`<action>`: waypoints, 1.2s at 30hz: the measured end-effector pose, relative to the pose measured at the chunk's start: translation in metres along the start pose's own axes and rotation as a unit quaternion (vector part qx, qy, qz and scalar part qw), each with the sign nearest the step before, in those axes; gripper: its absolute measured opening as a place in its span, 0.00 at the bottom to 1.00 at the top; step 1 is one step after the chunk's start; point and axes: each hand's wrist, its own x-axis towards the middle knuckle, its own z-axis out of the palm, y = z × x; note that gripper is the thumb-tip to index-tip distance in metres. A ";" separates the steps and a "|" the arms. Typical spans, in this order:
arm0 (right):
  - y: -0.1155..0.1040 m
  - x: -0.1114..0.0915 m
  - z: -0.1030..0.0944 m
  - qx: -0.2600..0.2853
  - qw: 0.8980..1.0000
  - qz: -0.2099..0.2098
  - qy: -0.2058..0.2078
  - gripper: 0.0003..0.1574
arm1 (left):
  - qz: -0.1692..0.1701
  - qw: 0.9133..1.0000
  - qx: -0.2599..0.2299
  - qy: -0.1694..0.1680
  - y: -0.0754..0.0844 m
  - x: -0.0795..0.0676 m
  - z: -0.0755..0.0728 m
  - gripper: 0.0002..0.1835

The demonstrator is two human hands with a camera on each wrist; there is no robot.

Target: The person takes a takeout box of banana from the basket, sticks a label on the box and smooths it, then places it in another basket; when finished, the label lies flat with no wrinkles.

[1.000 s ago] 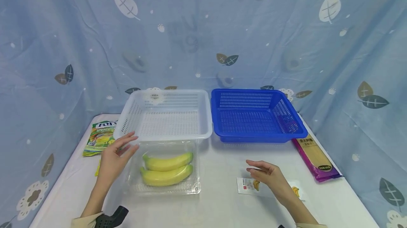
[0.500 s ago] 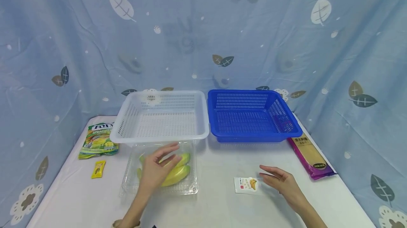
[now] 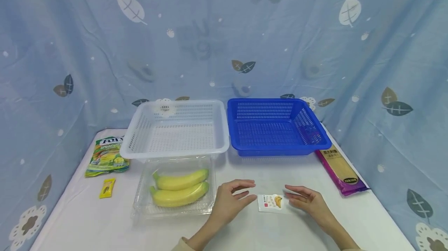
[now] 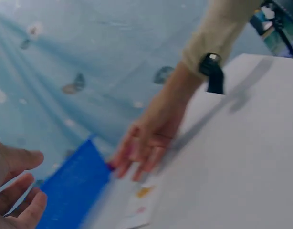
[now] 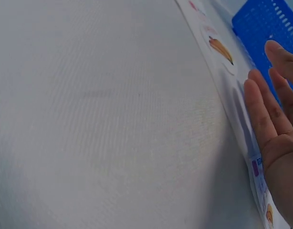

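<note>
A white strip of banana-print stickers [image 3: 269, 203] lies on the table between the two hands. Just left of it hovers my left hand [image 3: 231, 201], thumb and fingers apart with nothing between them. My right hand [image 3: 312, 205] hangs over the strip's right part and hides some of it in the head view. Its fingers are loosely bent and hold nothing; in the right wrist view the strip [image 5: 215, 52] runs along beside the fingers. Two bananas [image 3: 180, 196] rest in a clear plastic clamshell box [image 3: 143, 204], left of my left hand.
A white basket [image 3: 175, 152] and a blue basket [image 3: 276, 152] stand side by side at the back. On the left lie a green candy bag [image 3: 107, 157] and a small yellow packet [image 3: 107, 188]. A purple pasta pack [image 3: 341, 171] lies at the right edge.
My left hand has moved right, from beside the white basket, across the banana box, to the strip's left end. My right hand has shifted slightly right relative to the strip.
</note>
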 end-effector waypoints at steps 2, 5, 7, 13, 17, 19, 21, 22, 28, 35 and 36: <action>0.000 0.000 -0.001 0.003 1.000 -0.003 0.000 0.27 | -0.012 1.000 0.014 -0.008 -0.013 0.005 0.012 0.13; -0.001 0.001 -0.001 0.006 1.000 -0.007 -0.007 0.26 | -0.016 0.998 0.051 -0.013 -0.032 0.013 0.026 0.15; -0.002 0.002 -0.001 0.005 1.000 -0.008 -0.014 0.27 | -0.014 0.997 0.078 -0.014 -0.042 0.018 0.032 0.16; 0.001 0.005 -0.002 -0.017 0.999 0.007 -0.029 0.26 | -0.008 0.987 0.159 -0.019 -0.063 0.023 0.039 0.17; 0.004 0.005 -0.003 -0.045 0.998 0.032 -0.029 0.26 | -0.003 0.982 0.188 -0.017 -0.069 0.020 0.038 0.16; 0.003 0.005 -0.001 -0.058 0.997 0.039 -0.021 0.26 | -0.002 0.981 0.192 -0.015 -0.070 0.019 0.038 0.16; 0.002 0.005 0.001 -0.067 0.997 0.036 -0.018 0.25 | -0.001 0.981 0.196 -0.013 -0.071 0.020 0.039 0.16; 0.001 0.005 0.002 -0.069 0.997 0.032 -0.018 0.25 | 0.002 0.980 0.198 -0.013 -0.071 0.020 0.039 0.16; -0.004 0.007 0.010 -0.070 0.997 0.005 -0.030 0.25 | 0.009 0.976 0.218 -0.014 -0.072 0.019 0.041 0.17; -0.006 0.009 0.016 -0.075 0.997 0.005 -0.031 0.26 | 0.013 0.974 0.226 -0.017 -0.073 0.022 0.041 0.16; -0.006 0.009 0.016 -0.080 0.996 0.006 -0.028 0.27 | 0.013 0.975 0.223 -0.017 -0.073 0.022 0.041 0.16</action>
